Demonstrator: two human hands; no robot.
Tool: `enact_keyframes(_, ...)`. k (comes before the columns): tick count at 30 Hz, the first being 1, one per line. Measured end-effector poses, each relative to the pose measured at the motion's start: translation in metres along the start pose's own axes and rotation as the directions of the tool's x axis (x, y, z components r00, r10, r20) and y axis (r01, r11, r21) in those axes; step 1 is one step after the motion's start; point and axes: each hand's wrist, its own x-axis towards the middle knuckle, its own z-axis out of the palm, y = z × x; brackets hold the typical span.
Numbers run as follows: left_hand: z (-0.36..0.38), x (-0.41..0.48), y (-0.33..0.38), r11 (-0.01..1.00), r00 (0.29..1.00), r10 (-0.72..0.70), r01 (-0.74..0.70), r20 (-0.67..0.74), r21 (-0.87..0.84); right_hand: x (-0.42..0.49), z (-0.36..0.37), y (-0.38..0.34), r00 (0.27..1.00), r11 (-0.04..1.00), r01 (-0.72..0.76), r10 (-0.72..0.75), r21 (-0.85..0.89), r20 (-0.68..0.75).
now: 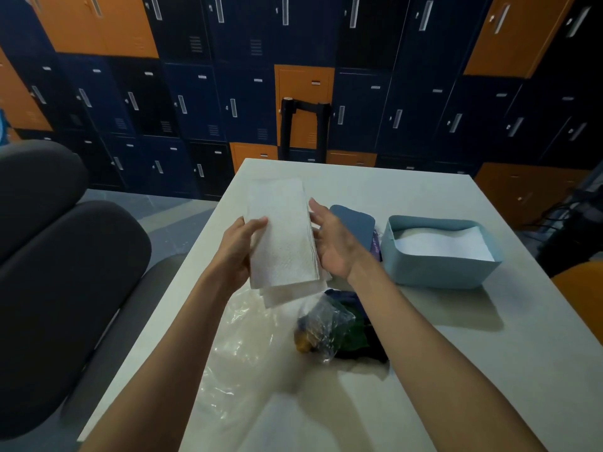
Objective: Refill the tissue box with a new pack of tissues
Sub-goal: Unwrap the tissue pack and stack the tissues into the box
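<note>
A white stack of tissues (280, 233) is held up over the white table (424, 370). My left hand (239, 247) grips its left edge, thumb on top. Against the stack's right edge rests my right hand (329, 243), palm in and fingers spread. The light blue tissue box (437, 272) stands open to the right with white tissues (440, 244) lying inside. Its dark blue lid (354, 223) lies between the box and my right hand.
A clear plastic wrapper (248, 350) lies on the table under my arms. A crumpled bag with dark and yellow contents (329, 331) sits beside it. A grey chair (58, 272) stands at the left. Blue and orange lockers (228, 93) line the back wall.
</note>
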Motion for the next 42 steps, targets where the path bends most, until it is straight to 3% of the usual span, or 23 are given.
enact_keyframes(4,0.003,-0.001,-0.001,0.992,0.998,0.058,-0.057,-0.007,0.109,0.002,0.003,-0.003,0.990,0.989,0.142,-0.141,0.051,-0.029)
enact_keyframes(8,-0.008,-0.004,0.008,0.986,0.973,-0.124,0.143,0.194,-0.089,0.004,0.009,-0.017,0.990,0.990,0.137,-0.138,0.029,0.041)
enact_keyframes(11,-0.015,-0.001,0.011,0.979,0.971,-0.159,0.179,0.180,-0.101,0.009,0.019,-0.027,0.992,0.975,0.123,-0.116,-0.185,0.046)
enact_keyframes(14,-0.027,0.002,0.012,0.985,0.986,-0.150,0.156,0.078,-0.074,0.020,0.017,-0.028,0.982,0.901,0.131,-0.175,-0.414,-0.071)
enact_keyframes(18,-0.054,0.008,0.006,0.967,0.989,-0.148,0.145,0.001,-0.209,0.033,0.001,-0.007,0.923,0.639,0.013,-0.304,-0.769,-0.237)
enact_keyframes(21,-0.067,0.009,-0.002,0.945,0.984,-0.178,0.166,-0.019,-0.284,0.031,-0.006,0.021,0.930,0.322,-0.047,-0.331,-0.946,-0.159)
enact_keyframes(24,-0.075,0.009,-0.010,0.933,0.979,-0.204,0.189,-0.017,-0.305,0.022,-0.010,0.049,0.947,-0.024,-0.102,-0.309,-0.995,-0.090)
enact_keyframes(26,-0.079,0.011,-0.015,0.933,0.980,-0.199,0.186,-0.013,-0.308,0.018,-0.012,0.062,0.952,-0.136,-0.125,-0.295,-0.983,-0.081)
enact_keyframes(30,-0.078,0.014,-0.022,0.936,0.978,-0.207,0.194,-0.013,-0.293,0.020,-0.015,0.076,0.934,-0.236,-0.225,-0.328,-0.945,-0.140)
enact_keyframes(33,-0.074,0.016,-0.024,0.942,0.979,-0.203,0.191,-0.015,-0.277,0.020,-0.015,0.083,0.923,-0.198,-0.284,-0.322,-0.938,-0.211)
enact_keyframes(37,-0.072,0.019,-0.027,0.943,0.978,-0.210,0.203,0.000,-0.262,0.020,-0.014,0.088,0.885,-0.070,-0.331,-0.370,-0.941,-0.284)
enact_keyframes(39,-0.072,0.019,-0.027,0.942,0.976,-0.219,0.211,-0.002,-0.260,0.022,-0.012,0.089,0.857,0.045,-0.355,-0.383,-0.934,-0.344)
enact_keyframes(42,-0.072,0.019,-0.027,0.940,0.974,-0.228,0.220,0.000,-0.260,0.025,-0.010,0.088,0.806,0.302,-0.393,-0.342,-0.869,-0.484)
